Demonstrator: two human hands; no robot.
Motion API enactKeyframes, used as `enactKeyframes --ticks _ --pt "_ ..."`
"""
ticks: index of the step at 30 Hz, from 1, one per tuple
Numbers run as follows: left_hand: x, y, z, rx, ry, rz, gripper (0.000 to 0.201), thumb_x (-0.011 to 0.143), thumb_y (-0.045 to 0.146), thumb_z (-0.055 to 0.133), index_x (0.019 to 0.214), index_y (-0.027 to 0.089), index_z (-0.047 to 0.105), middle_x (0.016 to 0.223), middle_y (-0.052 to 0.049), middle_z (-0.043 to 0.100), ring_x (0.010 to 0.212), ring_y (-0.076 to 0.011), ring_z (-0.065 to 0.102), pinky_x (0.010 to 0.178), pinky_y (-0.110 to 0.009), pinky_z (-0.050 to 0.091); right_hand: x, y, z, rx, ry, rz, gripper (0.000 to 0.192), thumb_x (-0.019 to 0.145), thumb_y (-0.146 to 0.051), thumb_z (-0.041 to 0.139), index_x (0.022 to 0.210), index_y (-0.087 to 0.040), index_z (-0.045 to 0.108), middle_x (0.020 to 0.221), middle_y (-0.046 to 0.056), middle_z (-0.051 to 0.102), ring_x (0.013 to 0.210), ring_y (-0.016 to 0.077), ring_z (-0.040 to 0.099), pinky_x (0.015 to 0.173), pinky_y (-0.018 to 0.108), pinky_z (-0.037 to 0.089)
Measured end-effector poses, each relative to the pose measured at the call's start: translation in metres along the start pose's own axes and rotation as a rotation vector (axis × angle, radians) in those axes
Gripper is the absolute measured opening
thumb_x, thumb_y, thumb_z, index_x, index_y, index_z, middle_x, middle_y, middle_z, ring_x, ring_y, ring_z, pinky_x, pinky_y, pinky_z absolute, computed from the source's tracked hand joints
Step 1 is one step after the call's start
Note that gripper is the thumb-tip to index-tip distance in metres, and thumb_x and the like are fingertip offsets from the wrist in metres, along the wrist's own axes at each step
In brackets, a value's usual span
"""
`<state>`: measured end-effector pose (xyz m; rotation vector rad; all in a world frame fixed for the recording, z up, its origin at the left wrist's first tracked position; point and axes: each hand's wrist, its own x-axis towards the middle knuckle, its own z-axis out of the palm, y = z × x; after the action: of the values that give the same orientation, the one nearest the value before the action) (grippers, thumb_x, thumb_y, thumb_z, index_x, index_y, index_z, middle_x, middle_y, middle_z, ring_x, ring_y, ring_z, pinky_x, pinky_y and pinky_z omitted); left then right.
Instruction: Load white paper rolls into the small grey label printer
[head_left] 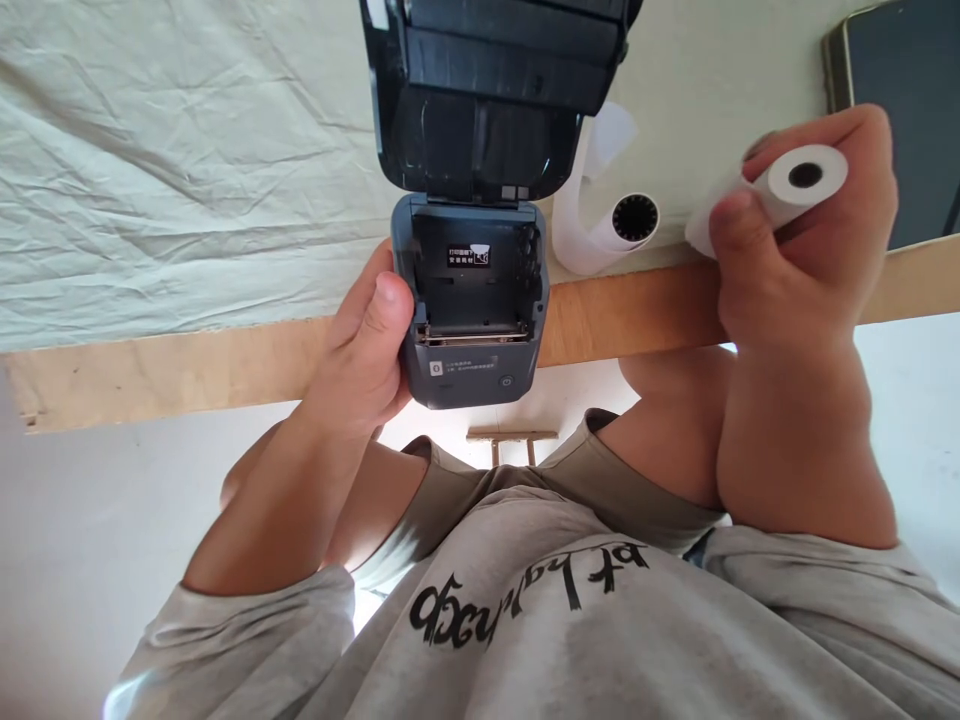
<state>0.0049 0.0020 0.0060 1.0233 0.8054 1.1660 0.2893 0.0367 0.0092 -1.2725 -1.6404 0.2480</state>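
The left hand (367, 350) clasps, thumb (384, 300) uppermost, at the surface's (187, 200) near edge. The right hand (817, 260) curls, both forearms (277, 490) reaching forward.

Pale green cloth (187, 150), creased at left, is covering the surface (630, 315), leaving a wooden near edge bare. Dark flat object (911, 90) is lying at upper right. Wooden crosspiece (512, 436) is showing below.
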Motion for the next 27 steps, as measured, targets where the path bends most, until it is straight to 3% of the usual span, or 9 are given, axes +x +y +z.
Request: enactKeyframes --ticks 5,8,12,16,22,24,26,27 --pt "-0.001 -0.001 -0.001 -0.011 0.004 0.003 0.058 0.090 0.069 0.047 0.120 0.023 0.065 0.110 -0.009 0.071 0.117 -0.0295 0.067 0.101 -0.048 0.056 0.002 0.000 -0.004 -0.169 -0.013 -0.139 0.037 0.080 -0.060 0.065 0.086 -0.024 0.062 0.082 0.006 0.064 0.080 0.0200 0.056 0.071 0.034 0.046" --pt "-0.002 -0.001 0.001 -0.028 0.013 0.023 0.055 0.091 0.067 0.046 0.118 0.023 0.066 0.107 -0.008 0.072 0.117 -0.0289 0.067 0.102 -0.048 0.056 0.003 0.000 -0.003 -0.189 -0.001 -0.160 0.032 0.072 -0.038 0.071 0.100 -0.023 0.067 0.090 0.004 0.065 0.077 0.0174 0.057 0.065 0.031 0.044" --pt "-0.003 0.001 0.004 -0.054 0.015 0.014 0.055 0.093 0.065 0.045 0.117 0.021 0.067 0.106 -0.010 0.072 0.123 -0.0297 0.064 0.106 -0.049 0.053 0.003 0.000 0.000 -0.215 -0.056 -0.105 0.063 0.057 -0.010 0.062 0.118 -0.026 0.063 0.095 0.001 0.066 0.075 0.0144 0.057 0.065 0.028 0.043" --pt "-0.003 0.000 0.004 -0.050 0.016 0.021 0.058 0.093 0.068 0.041 0.118 0.021 0.066 0.111 -0.011 0.071 0.131 -0.0301 0.057 0.106 -0.049 0.052 0.002 -0.001 0.005 -0.186 -0.096 -0.139 0.081 0.057 -0.009 0.059 0.135 -0.032 0.049 0.088 -0.004 0.065 0.068 0.0120 0.055 0.060 0.025 0.038" --pt "0.000 -0.003 0.003 0.001 0.002 0.051 0.067 0.087 0.078 0.039 0.117 0.025 0.067 0.110 -0.009 0.071 0.131 -0.0307 0.057 0.107 -0.050 0.052 0.002 -0.013 0.007 -0.271 -0.220 -0.033 0.076 0.064 -0.011 0.064 0.135 -0.029 0.044 0.092 -0.003 0.065 0.062 0.0111 0.046 0.061 0.028 0.037" --pt "0.001 -0.003 0.004 -0.003 0.003 0.046 0.064 0.087 0.077 0.042 0.115 0.026 0.068 0.110 -0.009 0.071 0.131 -0.0306 0.058 0.108 -0.050 0.051 0.003 -0.019 0.003 -0.275 -0.276 0.008 0.077 0.067 -0.009 0.063 0.138 -0.030 0.042 0.111 0.000 0.067 0.073 0.0125 0.055 0.068 0.030 0.043" --pt "0.001 -0.004 0.004 -0.010 -0.009 0.055 0.064 0.086 0.077 0.044 0.114 0.026 0.068 0.110 -0.009 0.071 0.129 -0.0310 0.060 0.108 -0.050 0.051 0.002 -0.027 -0.003 -0.266 -0.287 -0.014 0.081 0.067 -0.007 0.059 0.142 -0.030 0.040 0.137 0.003 0.058 0.105 0.0183 0.063 0.085 0.033 0.047" --pt "0.002 -0.005 0.004 -0.015 -0.014 0.063 0.064 0.086 0.078 0.044 0.114 0.026 0.068 0.109 -0.009 0.072 0.128 -0.0312 0.061 0.108 -0.050 0.051 0.001 -0.030 -0.006 -0.265 -0.254 -0.045 0.080 0.066 -0.007 0.057 0.142 -0.029 0.042 0.141 0.003 0.054 0.120 0.0221 0.058 0.094 0.036 0.046"
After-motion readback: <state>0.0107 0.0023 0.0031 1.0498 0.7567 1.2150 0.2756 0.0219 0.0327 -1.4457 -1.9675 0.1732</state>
